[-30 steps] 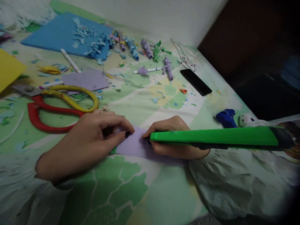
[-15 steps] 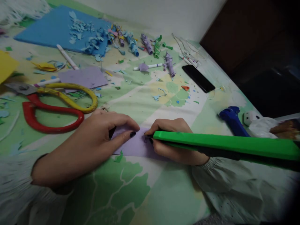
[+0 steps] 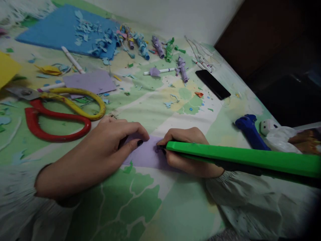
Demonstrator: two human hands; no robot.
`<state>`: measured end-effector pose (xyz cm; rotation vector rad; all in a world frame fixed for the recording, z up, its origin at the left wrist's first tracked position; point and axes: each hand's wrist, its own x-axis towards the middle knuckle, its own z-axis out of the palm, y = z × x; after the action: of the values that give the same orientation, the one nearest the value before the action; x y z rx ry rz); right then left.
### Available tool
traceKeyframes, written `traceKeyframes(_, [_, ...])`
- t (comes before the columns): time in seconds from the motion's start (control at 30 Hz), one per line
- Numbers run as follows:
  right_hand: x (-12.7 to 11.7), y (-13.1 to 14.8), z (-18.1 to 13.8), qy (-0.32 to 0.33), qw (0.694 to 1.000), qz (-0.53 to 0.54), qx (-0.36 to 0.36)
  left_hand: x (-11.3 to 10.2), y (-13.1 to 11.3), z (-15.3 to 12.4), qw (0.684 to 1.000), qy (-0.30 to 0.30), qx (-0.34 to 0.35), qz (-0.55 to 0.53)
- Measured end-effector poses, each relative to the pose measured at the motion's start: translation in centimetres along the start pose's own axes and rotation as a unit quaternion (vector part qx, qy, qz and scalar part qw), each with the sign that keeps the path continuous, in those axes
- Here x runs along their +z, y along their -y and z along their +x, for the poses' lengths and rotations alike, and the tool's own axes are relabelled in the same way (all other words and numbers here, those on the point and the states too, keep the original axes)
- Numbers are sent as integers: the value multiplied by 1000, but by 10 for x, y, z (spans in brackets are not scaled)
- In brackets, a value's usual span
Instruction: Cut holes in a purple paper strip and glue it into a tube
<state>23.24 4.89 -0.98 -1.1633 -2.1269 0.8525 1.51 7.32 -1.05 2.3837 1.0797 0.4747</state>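
A small piece of purple paper (image 3: 145,155) lies flat on the patterned tablecloth. My left hand (image 3: 112,144) rests over its left end, thumb and forefinger spread on the sheet, the other fingers partly hidden. In my right hand (image 3: 187,135) is a long bright green pen-like tool (image 3: 238,155) with a dark underside, pinched near its tip; its exact kind is unclear. The tip meets the paper beside a small dark purple mark. Large scissors (image 3: 57,115) with one red and one yellow handle lie beyond my left wrist. A green scrap (image 3: 128,167) touches the paper's near edge.
A blue sheet (image 3: 55,30) bearing paper curls lies at the back left. Several paper-wrapped rolls (image 3: 157,47), white markers (image 3: 72,60) and another purple piece (image 3: 90,82) are scattered about. A black phone (image 3: 213,84) and blue-handled object (image 3: 252,130) lie on the right.
The right hand and green tool have shifted slightly right on the paper, and the mark by the tip shows more. My left hand stays nearly in place.
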Motion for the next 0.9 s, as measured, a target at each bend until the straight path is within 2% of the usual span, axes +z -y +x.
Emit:
traceKeyframes(0.3, [-1, 1, 0, 6, 1000, 0, 15, 0, -1, -1, 1000, -10, -18, -7])
traceKeyframes(0.43, [-5, 0, 1, 24, 1000, -6, -4, -3, -2, -9, 995, -19, -72, -66])
traceKeyframes(0.53, [-7, -2, 2, 49, 998, 9, -24, -5, -4, -14, 991, -18, -84, -103])
traceKeyframes(0.7, [-7, -3, 7, 44, 999, -2, -5, -1, -5, -10, 997, -25, -59, -50])
traceKeyframes(0.9, [-4, 0, 7, 20, 1000, 0, 24, 5, -1, -3, 1000, -3, 16, -15])
